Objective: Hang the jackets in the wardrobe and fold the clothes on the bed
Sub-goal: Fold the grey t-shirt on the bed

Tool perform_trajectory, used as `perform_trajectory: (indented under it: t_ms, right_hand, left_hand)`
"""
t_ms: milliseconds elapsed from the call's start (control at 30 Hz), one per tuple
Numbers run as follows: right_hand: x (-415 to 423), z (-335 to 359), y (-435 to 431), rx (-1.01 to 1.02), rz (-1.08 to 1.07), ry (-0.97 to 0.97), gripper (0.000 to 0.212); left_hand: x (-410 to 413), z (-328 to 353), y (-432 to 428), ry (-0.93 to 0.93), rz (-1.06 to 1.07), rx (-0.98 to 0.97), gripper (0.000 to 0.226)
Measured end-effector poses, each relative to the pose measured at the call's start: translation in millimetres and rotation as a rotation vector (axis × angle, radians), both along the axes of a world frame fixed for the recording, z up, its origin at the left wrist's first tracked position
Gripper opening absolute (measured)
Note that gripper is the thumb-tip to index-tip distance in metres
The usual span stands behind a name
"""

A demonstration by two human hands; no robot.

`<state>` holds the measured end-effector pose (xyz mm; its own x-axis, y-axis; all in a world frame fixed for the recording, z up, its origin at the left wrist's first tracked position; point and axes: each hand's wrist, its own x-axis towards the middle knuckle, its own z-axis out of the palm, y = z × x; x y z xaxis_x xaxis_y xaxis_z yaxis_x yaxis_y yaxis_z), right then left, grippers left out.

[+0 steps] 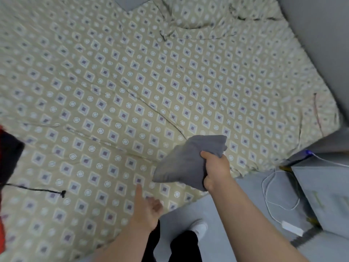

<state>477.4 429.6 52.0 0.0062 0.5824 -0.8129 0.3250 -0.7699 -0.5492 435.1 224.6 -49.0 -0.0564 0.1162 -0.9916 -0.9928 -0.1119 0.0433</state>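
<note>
My right hand point(215, 170) grips a folded grey garment point(187, 161) and holds it above the near right corner of the bed point(132, 82), which wears a beige sheet patterned with diamonds and circles. My left hand point(146, 208) hovers low over the sheet near the bed's front edge, index finger stretched forward, holding nothing. A black and red garment point(7, 163) with a black drawstring point(37, 190) lies at the left edge of the view, mostly cut off.
Grey floor point(236, 195) runs along the bed's right side. A white cable and charger point(290, 226) lie on it beside a grey box-like object point(324, 195). My legs and a white shoe point(198, 227) stand at the bed's edge.
</note>
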Motion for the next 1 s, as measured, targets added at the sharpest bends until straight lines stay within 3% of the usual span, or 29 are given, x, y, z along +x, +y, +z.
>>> perform_trajectory:
  t_ms: [100,200,333,433,467,533,567,633,700,867,1000]
  right_hand:
    - [16,73,4,0.003,-0.016,0.132,0.018]
    - [50,144,17,-0.001,-0.056,0.279,0.022]
    - [110,235,31,0.008,-0.144,0.554,0.038]
    - [170,291,32,0.157,-0.174,0.708,0.04]
    - [193,306,30,0.232,-0.176,0.712,0.041]
    - [238,331,24,0.411,-0.188,0.666,0.045]
    - [258,341,20,0.493,-0.19,0.64,0.047]
    - [297,351,10,0.613,-0.209,0.608,0.048]
    - [336,358,2,0.699,-0.278,0.593,0.048]
    - [435,378,-20,0.829,-0.492,0.519,0.03]
    - [514,405,-43,0.971,-0.69,0.371,0.021]
  left_hand:
    - [1,59,24,-0.078,0.14,0.329,0.081]
    - [-31,120,56,-0.017,0.156,0.491,0.065]
    - [-49,218,106,0.126,-0.022,0.677,0.052]
    - [-36,303,131,0.171,-0.347,0.887,0.069]
    - [-28,322,136,0.262,-0.442,0.991,0.08]
    - [-5,366,155,0.253,-0.608,1.109,0.083]
    - [8,379,165,0.165,-0.682,1.081,0.072]
    - [48,400,184,0.433,-0.86,1.02,0.033]
    - [93,422,199,0.66,-1.016,0.978,0.018]
    - [203,457,225,0.835,-1.134,1.014,0.042]
    - [291,490,246,0.884,-1.2,1.166,0.037]
